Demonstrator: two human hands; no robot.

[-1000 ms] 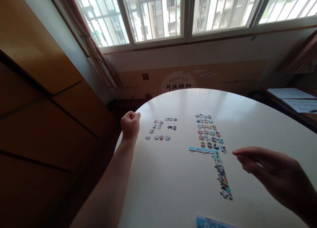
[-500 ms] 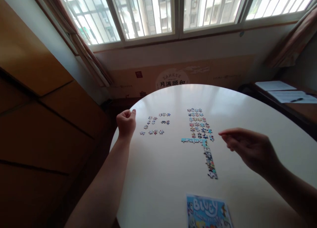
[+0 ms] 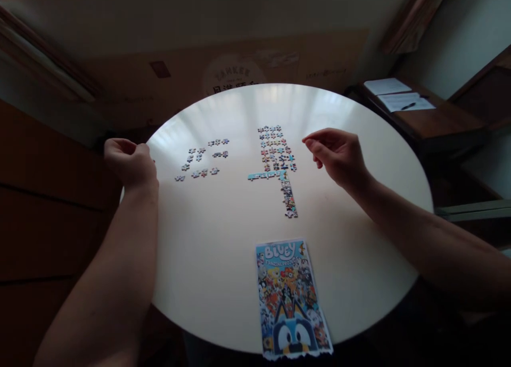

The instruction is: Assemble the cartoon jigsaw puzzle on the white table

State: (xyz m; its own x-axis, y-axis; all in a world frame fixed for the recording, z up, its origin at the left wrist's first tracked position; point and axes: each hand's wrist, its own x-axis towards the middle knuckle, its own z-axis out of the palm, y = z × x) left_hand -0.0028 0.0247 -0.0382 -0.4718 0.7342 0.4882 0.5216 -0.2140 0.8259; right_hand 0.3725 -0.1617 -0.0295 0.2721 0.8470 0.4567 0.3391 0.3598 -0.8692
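Note:
My left hand (image 3: 131,162) is closed at the left edge of the round white table, its fingers curled in; whatever they hold, if anything, is hidden. Over the right half, my right hand (image 3: 337,153) has thumb and fingertips drawn into a pinch, too small to show what is in it. Just left of that hand lie close rows of loose jigsaw pieces (image 3: 273,150). Below them, a joined blue strip (image 3: 265,175) meets a joined column of pieces (image 3: 289,197). More scattered pieces (image 3: 204,173) lie nearer my left hand.
A colourful picture sheet (image 3: 289,298) marked "Bluey" lies at the near edge of the white table (image 3: 207,266). Papers (image 3: 405,101) with a pen rest on a brown desk (image 3: 443,119) at the back right. A wooden cabinet (image 3: 48,228) stands on the left.
My view has tipped down and turned right, so the windows are gone and the whole picture sheet shows. Both hands stay closed; the puzzle pieces look unchanged on the table.

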